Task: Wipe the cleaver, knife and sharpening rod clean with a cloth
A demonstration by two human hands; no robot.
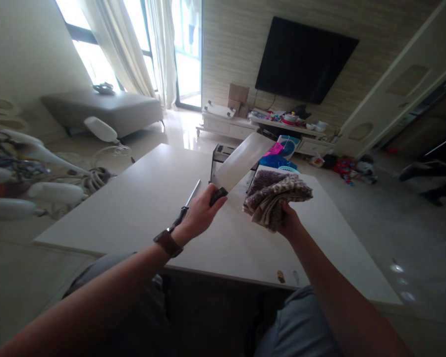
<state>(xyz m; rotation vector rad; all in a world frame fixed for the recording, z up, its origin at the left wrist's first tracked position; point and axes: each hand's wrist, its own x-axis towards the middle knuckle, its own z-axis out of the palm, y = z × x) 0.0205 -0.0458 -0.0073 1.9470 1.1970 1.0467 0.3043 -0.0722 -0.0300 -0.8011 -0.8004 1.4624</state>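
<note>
My left hand (pixel 198 212) is closed around the black handle of a cleaver (pixel 243 157), whose broad metal blade points up and to the right. Bunched in my right hand (pixel 289 223) is a folded brown and beige patterned cloth (pixel 275 196), apart from the blade. A sharpening steel or similar thin metal rod with a black handle (pixel 192 193) lies on the white table (pixel 134 203), partly hidden by my left hand. Behind the cleaver stands a black-framed rack or box (pixel 218 157), mostly covered by the blade.
Past the cloth are a blue item (pixel 277 162) and a pink item (pixel 275 148). Two small items, one a brown and yellow piece (pixel 280 276), lie at the table's near edge. White chair-like parts and cables (pixel 100 178) are at the left. A cluttered TV cabinet (pixel 226 126) stands beyond.
</note>
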